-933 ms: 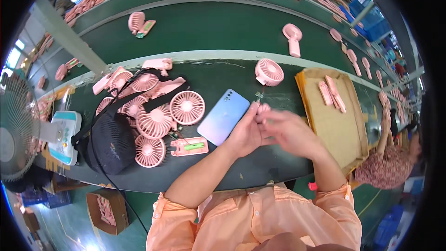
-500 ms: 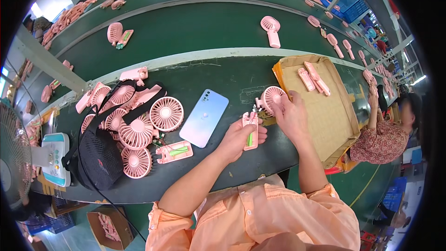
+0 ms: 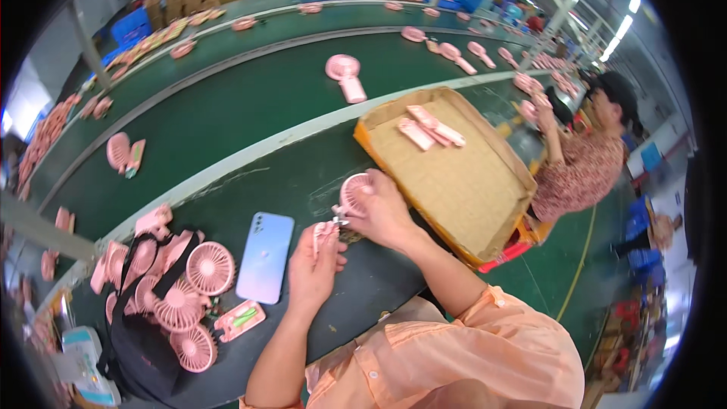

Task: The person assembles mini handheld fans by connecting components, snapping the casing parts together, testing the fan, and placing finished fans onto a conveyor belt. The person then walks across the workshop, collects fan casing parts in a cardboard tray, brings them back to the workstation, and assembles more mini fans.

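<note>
Between my two hands is a small pink handheld fan. My right hand is closed around its round fan head. My left hand grips the pink handle shell, which is tilted so its inside barely shows. Where the head meets the shell there is a small metallic joint, blurred. A blue-violet phone lies on the dark bench left of my left hand. Beyond the phone is a heap of pink fans, and one opened handle has a green part inside.
A cardboard tray with several pink handle shells stands right of my hands. A black mesh bag lies against the fan heap. Past the bench rim runs a green conveyor carrying pink fans. A co-worker sits at the right.
The view has turned, so the bench appears tilted. My left hand has rolled the handle shell, hiding its green part, and brought it up against the fan head in my right hand.
</note>
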{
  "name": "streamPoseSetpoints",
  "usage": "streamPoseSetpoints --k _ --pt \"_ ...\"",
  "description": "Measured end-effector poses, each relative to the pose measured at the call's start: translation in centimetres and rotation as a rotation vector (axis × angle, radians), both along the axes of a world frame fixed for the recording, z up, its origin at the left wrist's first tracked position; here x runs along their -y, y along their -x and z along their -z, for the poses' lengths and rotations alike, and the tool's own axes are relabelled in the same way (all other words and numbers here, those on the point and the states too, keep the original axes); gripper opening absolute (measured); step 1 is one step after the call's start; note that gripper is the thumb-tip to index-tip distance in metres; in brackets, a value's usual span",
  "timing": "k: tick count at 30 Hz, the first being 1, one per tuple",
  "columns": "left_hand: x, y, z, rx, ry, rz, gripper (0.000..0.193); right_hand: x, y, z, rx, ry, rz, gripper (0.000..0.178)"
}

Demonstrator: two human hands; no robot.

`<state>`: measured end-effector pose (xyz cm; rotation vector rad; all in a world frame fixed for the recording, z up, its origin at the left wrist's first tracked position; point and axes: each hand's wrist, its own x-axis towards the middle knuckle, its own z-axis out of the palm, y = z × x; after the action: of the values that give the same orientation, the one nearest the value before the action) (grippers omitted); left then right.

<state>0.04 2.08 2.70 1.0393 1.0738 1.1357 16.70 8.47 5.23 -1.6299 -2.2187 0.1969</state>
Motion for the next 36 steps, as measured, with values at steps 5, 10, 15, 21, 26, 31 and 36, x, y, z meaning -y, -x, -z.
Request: streamPoseSetpoints --k 5,10,15,21,26,31,36 --pt "-0.3 -0.7 -0.6 -0.056 0.004 0.026 0.024 -0.2 -2.6 0.3 -0.203 0.171 -0.226 0.041" --pt "-0.9 -1.3 -0.5 0.017 0.012 0.047 0.022 -1.1 -4.8 1.6 -0.652 0.417 -0.178 0.045" --pt "-1.1 -0.9 -0.3 -0.013 0.018 0.039 0.021 0.0 -3.6 -0.6 -0.258 0.469 0.080 0.088" --pt "-0.8 -0.8 -1.5 0.007 0.118 0.129 0.021 -1.0 -4.2 2.0 -1.083 0.261 0.095 0.070" --pt "-0.7 0.5 -0.6 0.249 0.252 0.334 0.029 -2.6 -3.5 1.6 -2.109 0.521 -0.146 0.036" --pt "-1.0 1.5 -0.1 0.486 0.339 0.136 0.033 0.0 -0.7 -1.3 -1.963 0.681 -0.530 0.061" --pt "-0.2 2.4 -0.3 0.525 0.234 -0.059 0.029 3.4 0.6 -0.8 -1.837 0.673 -0.484 0.075"
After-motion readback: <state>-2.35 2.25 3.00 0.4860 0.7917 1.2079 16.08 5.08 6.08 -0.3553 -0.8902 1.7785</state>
